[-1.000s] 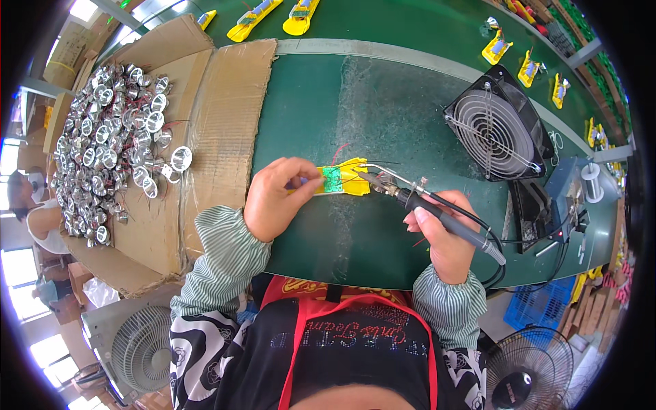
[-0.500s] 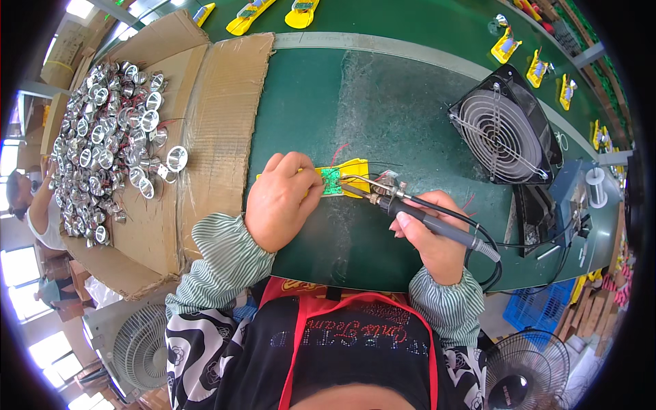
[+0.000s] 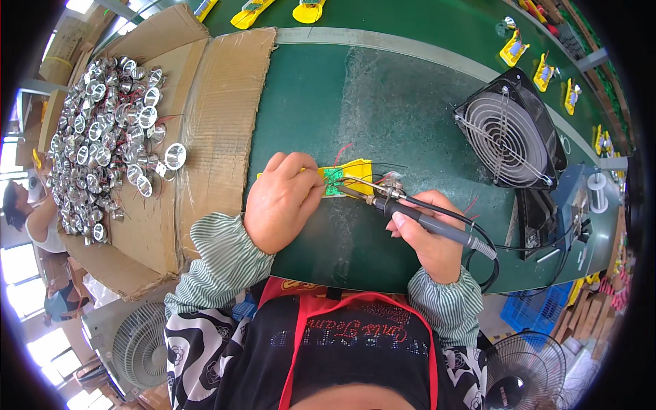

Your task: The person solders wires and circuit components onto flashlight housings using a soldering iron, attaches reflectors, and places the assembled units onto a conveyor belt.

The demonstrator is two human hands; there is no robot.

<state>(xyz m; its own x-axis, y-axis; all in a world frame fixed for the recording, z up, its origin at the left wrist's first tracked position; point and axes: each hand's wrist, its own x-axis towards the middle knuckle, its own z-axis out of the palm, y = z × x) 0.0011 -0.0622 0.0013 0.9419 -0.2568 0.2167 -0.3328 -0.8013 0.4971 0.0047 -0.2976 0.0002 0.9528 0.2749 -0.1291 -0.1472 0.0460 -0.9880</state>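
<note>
Yellow plastic shows under your left hand [image 3: 283,201], whose fingers curl down on the yellow housing [image 3: 355,174] and its small green circuit board [image 3: 333,181] on the green bench mat [image 3: 383,96]. Your right hand [image 3: 427,236] is closed around the soldering iron [image 3: 417,217], tip at the board. Beyond sit a black fan [image 3: 509,130] and, to your left, a cardboard box [image 3: 219,102] of silver reflector cups [image 3: 102,137].

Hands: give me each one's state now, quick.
Left hand: closed, pinning the yellow plastic piece with small green circuit board on the green table.
Right hand: closed around grey-handled soldering iron.
</note>
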